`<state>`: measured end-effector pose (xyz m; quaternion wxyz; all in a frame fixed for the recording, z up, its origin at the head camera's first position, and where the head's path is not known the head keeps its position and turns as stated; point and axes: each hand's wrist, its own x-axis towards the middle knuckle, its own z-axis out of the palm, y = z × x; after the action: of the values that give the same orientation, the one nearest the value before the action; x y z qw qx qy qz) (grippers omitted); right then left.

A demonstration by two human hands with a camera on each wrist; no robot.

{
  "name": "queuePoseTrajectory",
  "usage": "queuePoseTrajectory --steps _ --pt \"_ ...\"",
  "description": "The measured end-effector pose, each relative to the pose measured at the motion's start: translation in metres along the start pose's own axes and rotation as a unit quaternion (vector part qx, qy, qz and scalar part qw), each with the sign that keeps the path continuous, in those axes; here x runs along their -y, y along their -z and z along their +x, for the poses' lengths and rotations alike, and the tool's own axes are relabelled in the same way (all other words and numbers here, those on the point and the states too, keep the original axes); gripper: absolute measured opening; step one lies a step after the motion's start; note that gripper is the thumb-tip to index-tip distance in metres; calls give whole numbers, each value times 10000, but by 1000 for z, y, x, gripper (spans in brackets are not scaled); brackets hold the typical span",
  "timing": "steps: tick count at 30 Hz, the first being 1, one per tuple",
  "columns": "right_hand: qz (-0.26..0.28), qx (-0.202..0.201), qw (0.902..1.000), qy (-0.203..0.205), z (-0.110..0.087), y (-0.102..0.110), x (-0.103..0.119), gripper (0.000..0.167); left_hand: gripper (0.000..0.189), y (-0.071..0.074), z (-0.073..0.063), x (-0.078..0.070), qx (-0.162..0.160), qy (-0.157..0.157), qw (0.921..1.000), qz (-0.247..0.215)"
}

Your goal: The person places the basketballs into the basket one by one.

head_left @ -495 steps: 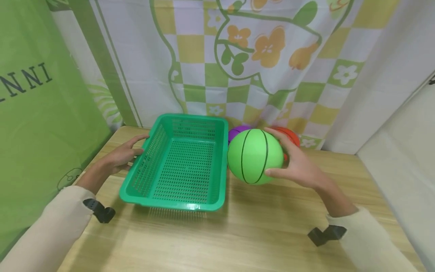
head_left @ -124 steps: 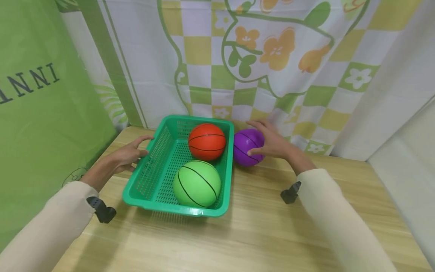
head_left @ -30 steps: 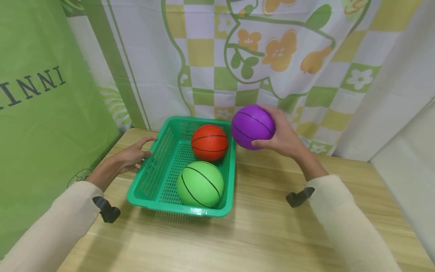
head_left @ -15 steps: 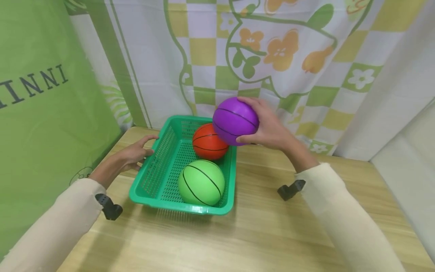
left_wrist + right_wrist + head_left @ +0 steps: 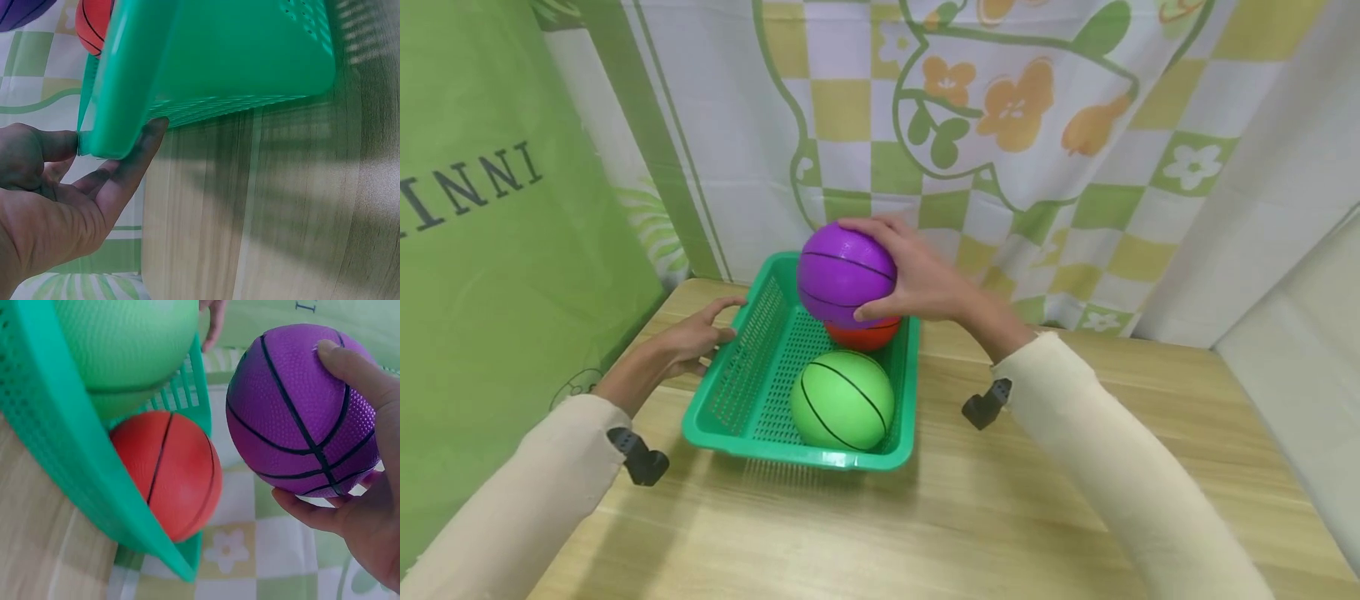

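My right hand (image 5: 921,271) grips a purple toy basketball (image 5: 842,275) by its right side, holding it up over the back of the green plastic basket (image 5: 730,450). The right wrist view shows the thumb on one side of the purple ball (image 5: 294,419) and the fingers on the other. Inside the basket lie a red ball (image 5: 865,336), partly covered by the purple one in the head view, and a light green ball (image 5: 842,400) nearer the front. At the basket's left rim, my left hand (image 5: 692,340) pinches the edge, thumb on top and fingers underneath (image 5: 134,165).
The basket stands on a wooden table (image 5: 1000,483) against a patterned curtain (image 5: 842,117). A green cloth (image 5: 497,275) hangs along the left side, and a pale wall (image 5: 1307,292) rises to the right. Dark wrist cameras (image 5: 988,404) stick out below the sleeves.
Earlier, the green and red balls went into the basket. Over the last second, my right hand has carried the purple ball leftward from beside the basket to above it. My left hand stays at the rim.
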<state>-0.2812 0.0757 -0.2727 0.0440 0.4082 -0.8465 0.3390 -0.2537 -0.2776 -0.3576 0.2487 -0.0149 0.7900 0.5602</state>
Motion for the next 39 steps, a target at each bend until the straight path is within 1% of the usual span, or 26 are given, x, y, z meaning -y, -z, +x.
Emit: queuePoseTrajectory --steps 3,7,10,15,19,22,26,30,33,36,39 --pt "54 162 9999 -30 11 -10 5 102 66 2 0 -1 1 -28 10000 94" --pt "312 421 9986 -17 23 -26 7 103 64 3 0 -2 20 -32 9999 111" --pt "485 607 9970 29 29 -39 7 102 63 2 0 1 36 -52 10000 26" --pt "498 881 9948 71 36 -55 6 100 61 -1 1 6 -9 -49 9999 -99" --pt "523 1024 9933 140 42 -65 5 96 61 -2 -1 6 -38 -59 9999 -101" --pt "350 1146 9927 143 48 -69 5 93 63 -3 -2 4 -19 -79 9999 -95" --pt "49 1361 9907 -12 51 -72 6 92 63 -3 -2 3 9 -76 9999 -65" --pt "29 1466 9889 -255 54 -75 8 91 62 -2 -2 3 -20 -47 10000 -41" --pt "-33 1552 9873 -345 58 -78 10 87 62 -1 -2 2 -16 -56 10000 -35" --pt "-304 1706 9842 -369 61 -81 12 86 63 0 -2 1 28 -77 10000 -32" --pt "-569 1843 9803 -423 63 -83 15 89 63 0 -2 0 41 -78 10000 4"
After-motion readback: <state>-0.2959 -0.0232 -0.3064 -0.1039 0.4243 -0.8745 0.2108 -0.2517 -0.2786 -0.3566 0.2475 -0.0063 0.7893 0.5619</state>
